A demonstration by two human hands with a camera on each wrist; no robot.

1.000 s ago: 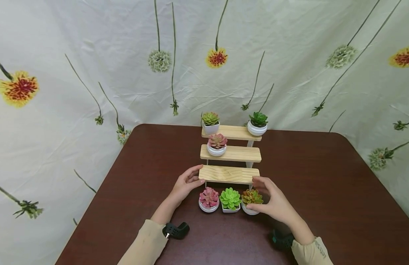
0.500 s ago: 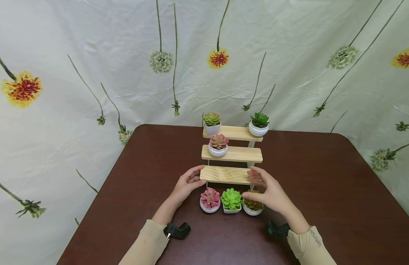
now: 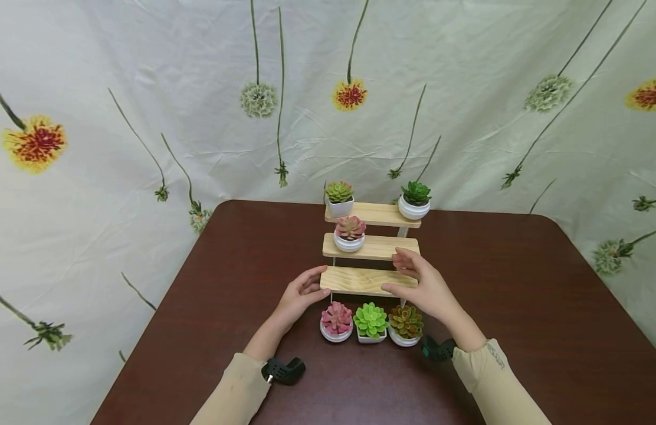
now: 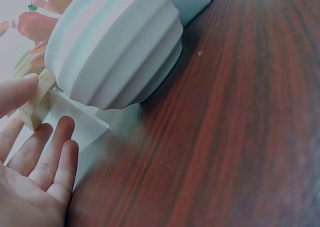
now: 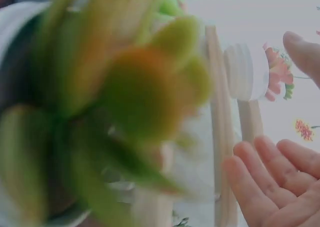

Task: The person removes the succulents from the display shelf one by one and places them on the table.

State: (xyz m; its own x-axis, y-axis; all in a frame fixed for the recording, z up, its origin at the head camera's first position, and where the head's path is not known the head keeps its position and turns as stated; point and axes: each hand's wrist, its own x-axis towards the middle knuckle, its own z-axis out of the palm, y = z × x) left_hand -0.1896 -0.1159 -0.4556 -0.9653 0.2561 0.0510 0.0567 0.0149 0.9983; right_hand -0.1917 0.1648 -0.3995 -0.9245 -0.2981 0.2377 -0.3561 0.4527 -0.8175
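**Wooden stand between two hands**

Wooden stand (image 3: 371,248) has three steps and it stands at the middle of the brown table (image 3: 519,307), toward the far edge. The left hand (image 3: 300,294) touches the left end of the lowest step (image 3: 366,280); its fingers are only lightly bent, and the thumb lies on the top of the board. In the left wrist view the fingers (image 4: 47,159) are almost straight and a little apart, just beside the white leg of the stand, and they do not hold anything. The right hand (image 3: 420,286) is at the right end of the stand. Its thumb lies along the front edge of the lowest step, and the other fingers reach up near the right end of the middle step (image 3: 371,247). The fingers are relaxed and spread, and in the right wrist view the fingers (image 5: 272,174) are open, with nothing between them.

Three small pots stand in a row on the table just in front of the lowest step: a pink succulent (image 3: 335,319), a bright green succulent (image 3: 370,320) and an orange-green succulent (image 3: 405,323), which is just below the right hand. On the middle step, at its left, stands a reddish succulent (image 3: 350,231). The top step carries a light green succulent (image 3: 338,196) at the left and a dark green succulent (image 3: 415,198) at the right. Behind the table hangs a pale cloth with flowers (image 3: 147,118).
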